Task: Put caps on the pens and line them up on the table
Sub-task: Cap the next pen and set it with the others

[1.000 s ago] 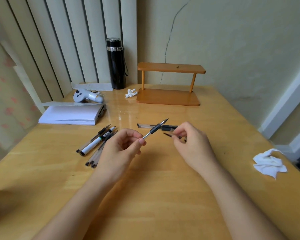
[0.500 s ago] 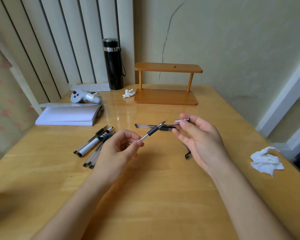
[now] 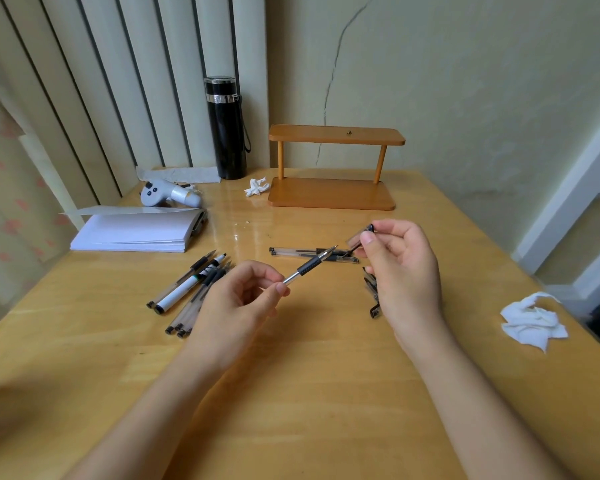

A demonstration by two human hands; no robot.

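Pen, uncapped with a black grip, is being pinched by the left hand above the table, tip angled up-right. A clear cap is being pinched by the raised right hand, just beside the tip.

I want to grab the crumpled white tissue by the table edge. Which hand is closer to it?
The right hand. It is up over the table holding a pen cap, with the tissue off to its right. The left hand, holding a pen, is farther away, on the right hand's other side.
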